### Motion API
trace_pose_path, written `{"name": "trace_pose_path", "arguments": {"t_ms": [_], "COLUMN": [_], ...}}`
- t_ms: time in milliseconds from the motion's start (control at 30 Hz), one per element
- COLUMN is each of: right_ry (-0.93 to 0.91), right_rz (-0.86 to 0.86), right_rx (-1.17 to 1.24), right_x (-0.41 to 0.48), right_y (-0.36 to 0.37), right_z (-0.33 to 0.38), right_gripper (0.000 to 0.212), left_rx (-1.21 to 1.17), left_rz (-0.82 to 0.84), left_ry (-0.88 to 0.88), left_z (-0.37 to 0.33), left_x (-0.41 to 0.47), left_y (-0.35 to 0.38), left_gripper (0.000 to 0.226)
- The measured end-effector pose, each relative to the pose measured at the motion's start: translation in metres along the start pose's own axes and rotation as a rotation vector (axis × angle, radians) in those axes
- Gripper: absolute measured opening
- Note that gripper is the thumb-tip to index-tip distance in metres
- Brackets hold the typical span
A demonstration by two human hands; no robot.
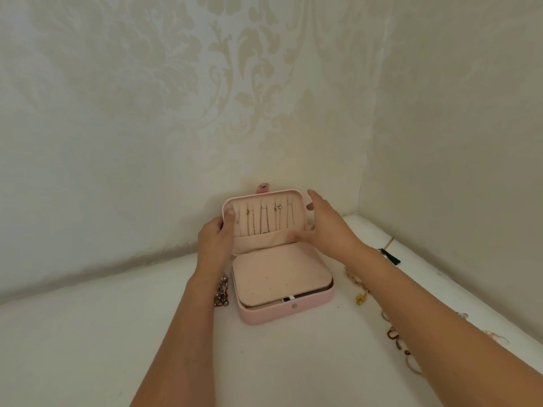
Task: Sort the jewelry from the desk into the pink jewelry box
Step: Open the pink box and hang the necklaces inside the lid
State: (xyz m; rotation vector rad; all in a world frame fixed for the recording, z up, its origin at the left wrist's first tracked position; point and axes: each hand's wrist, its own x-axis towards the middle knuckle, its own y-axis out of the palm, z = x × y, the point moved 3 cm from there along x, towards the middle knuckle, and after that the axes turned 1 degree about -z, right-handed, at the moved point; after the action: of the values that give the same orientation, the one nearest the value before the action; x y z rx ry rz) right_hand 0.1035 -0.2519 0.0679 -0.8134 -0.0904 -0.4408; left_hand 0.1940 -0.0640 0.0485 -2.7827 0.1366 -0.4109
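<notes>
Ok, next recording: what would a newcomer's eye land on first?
The open pink jewelry box at the corner of the desk, lid upright with thin chains hanging inside. The left hand has its grip on the lid's left edge; the right hand is spread open at its right. Loose jewelry lies either side.

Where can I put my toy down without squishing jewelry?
Free: the big bare desk patch left of the left arm, and the strip before the pink jewelry box, between the arms. Crowded: the right side, with a gold chain and brown beads; a beaded bracelet lies beside the box's left.
</notes>
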Motion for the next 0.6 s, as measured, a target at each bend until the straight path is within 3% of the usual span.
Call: {"name": "trace_pose_path", "arguments": {"t_ms": [133, 233, 467, 600], "right_ry": [-0.019, 0.041, 0.0, -0.081], "right_rz": [0.282, 0.49, 0.567, 0.533], "right_rx": [-0.105, -0.162, -0.179, -0.361], "right_x": [-0.035, -0.057, -0.087, -0.097], "right_y": [-0.015, -0.018, -0.025, -0.028], "right_z": [-0.005, -0.016, -0.012, 0.003], "right_gripper": [0.098, 0.092, 0.095, 0.068], "left_rx": [-0.257, -0.303, -0.379, -0.42], "left_rz": [0.14, 0.187, 0.264, 0.279], "left_ry": [-0.114, -0.151, -0.244, -0.25], "left_z": [0.0, -0.001, -0.001, -0.003], "left_x": [0.005, 0.005, -0.003, -0.004], "left_y": [0.004, 0.007, 0.011, 0.009], "left_gripper": [0.034, 0.028, 0.024, 0.023]}}
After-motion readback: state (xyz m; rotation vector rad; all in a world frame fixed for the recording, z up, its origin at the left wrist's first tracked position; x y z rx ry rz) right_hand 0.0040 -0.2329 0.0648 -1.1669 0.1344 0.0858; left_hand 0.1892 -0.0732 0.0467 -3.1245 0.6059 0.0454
